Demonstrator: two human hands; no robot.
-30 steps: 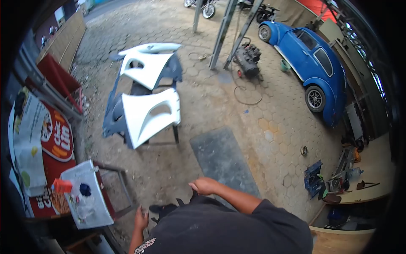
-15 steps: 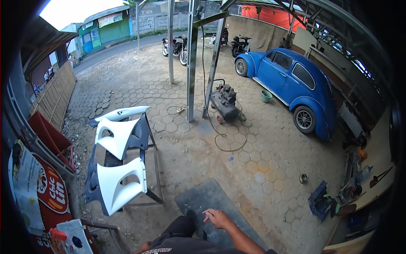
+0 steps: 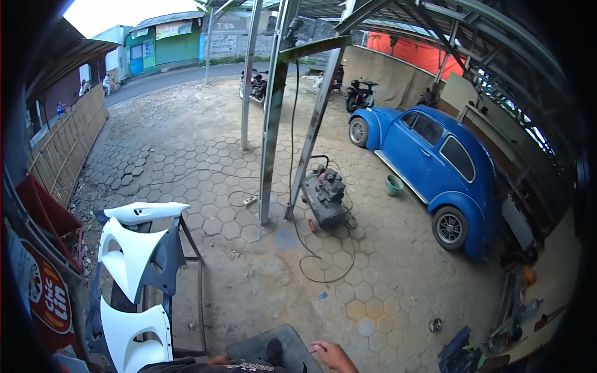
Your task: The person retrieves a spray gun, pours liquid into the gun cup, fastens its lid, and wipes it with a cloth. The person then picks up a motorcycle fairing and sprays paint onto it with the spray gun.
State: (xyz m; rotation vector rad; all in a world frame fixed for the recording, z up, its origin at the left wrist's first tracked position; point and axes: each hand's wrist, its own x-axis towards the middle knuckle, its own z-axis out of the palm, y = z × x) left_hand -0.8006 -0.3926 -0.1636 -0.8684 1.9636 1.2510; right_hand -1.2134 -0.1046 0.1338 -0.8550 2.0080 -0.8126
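Your R hand (image 3: 334,356) has fingers loosely wide, L hand's (image 3: 219,360) can't tell; curved white panels (image 3: 134,248), 8 o'clock, on dark metal stand (image 3: 201,292), prob. for clearance.

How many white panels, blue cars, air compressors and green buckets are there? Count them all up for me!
White panels: 3
Blue car: 1
Air compressor: 1
Green bucket: 1
Total: 6
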